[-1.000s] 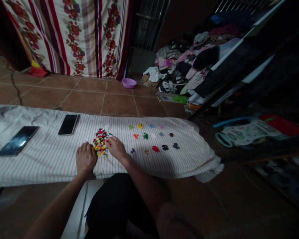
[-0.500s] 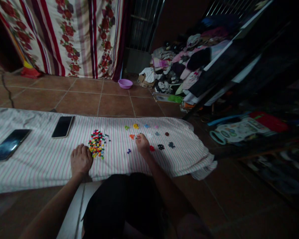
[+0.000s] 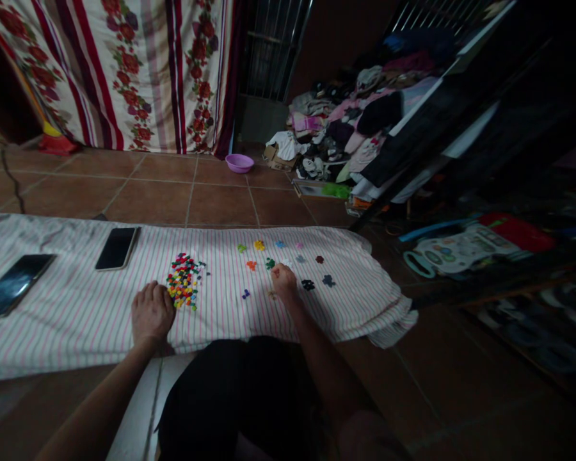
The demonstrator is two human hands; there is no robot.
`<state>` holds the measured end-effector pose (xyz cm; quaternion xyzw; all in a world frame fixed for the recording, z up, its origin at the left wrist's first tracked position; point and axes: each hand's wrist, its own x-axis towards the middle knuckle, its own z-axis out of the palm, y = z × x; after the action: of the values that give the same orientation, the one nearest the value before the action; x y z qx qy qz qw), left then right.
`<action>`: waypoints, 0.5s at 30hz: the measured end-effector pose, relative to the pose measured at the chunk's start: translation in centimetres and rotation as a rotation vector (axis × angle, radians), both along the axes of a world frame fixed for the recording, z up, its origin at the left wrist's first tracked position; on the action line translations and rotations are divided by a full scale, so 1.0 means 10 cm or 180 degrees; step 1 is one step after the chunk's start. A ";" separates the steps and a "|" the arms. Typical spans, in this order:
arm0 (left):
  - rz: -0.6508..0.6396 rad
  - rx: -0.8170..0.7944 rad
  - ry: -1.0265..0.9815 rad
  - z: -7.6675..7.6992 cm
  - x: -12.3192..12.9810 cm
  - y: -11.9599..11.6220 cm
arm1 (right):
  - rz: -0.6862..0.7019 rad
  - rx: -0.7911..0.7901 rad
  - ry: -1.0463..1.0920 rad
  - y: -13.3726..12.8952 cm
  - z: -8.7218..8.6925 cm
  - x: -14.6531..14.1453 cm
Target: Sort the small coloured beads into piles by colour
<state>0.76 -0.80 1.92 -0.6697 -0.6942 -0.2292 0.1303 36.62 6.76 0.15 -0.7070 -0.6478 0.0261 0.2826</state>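
A mixed pile of small coloured bead-like pieces [image 3: 183, 282] lies on the striped cloth [image 3: 221, 320]. My left hand [image 3: 152, 310] rests palm down against the pile's left edge, fingers laid on the cloth. Farther right, my right hand [image 3: 285, 280] is closed in a pinch just beside a green cluster [image 3: 269, 263]; whatever its fingertips hold is hidden. Around it sit small clusters sorted by colour: orange [image 3: 251, 265], yellow [image 3: 259, 244], blue [image 3: 280, 244], black [image 3: 308, 285], dark grey [image 3: 329, 280] and brown [image 3: 319, 259]. A few dark blue pieces [image 3: 246, 294] lie nearer me.
Two phones, one black [image 3: 118, 248] and one larger [image 3: 14, 285], lie on the cloth at left. Beyond the cloth's far edge, a purple basin [image 3: 239, 163] stands on the tiled floor. Heaped clothes [image 3: 345, 121] fill the back right. A patterned curtain [image 3: 158, 77] hangs behind.
My right hand has moved slightly right and toward me, uncovering the green cluster and covering the red one. My left hand stays beside the pile. The view has shifted slightly.
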 end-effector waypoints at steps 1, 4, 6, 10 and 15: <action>0.0001 -0.0006 -0.0012 0.00 0.00 0.00 | -0.0016 0.0011 0.0016 0.01 -0.01 0.00; 0.0002 -0.0009 -0.0057 0.00 0.00 0.00 | -0.0036 0.0059 0.0094 0.04 -0.01 0.01; 0.0002 0.0004 -0.0089 0.00 0.00 0.00 | -0.0020 0.0069 0.0164 0.06 0.00 0.01; -0.0046 0.0020 -0.0127 0.00 0.00 0.00 | 0.0047 0.0148 0.0346 0.05 0.01 0.00; -0.0032 0.0033 -0.0087 0.00 0.00 0.00 | 0.0081 0.0243 0.0343 -0.06 0.02 0.00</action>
<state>0.76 -0.80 1.92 -0.6693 -0.6914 -0.2426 0.1231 36.62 6.15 0.35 -0.6849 -0.6411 0.0430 0.3435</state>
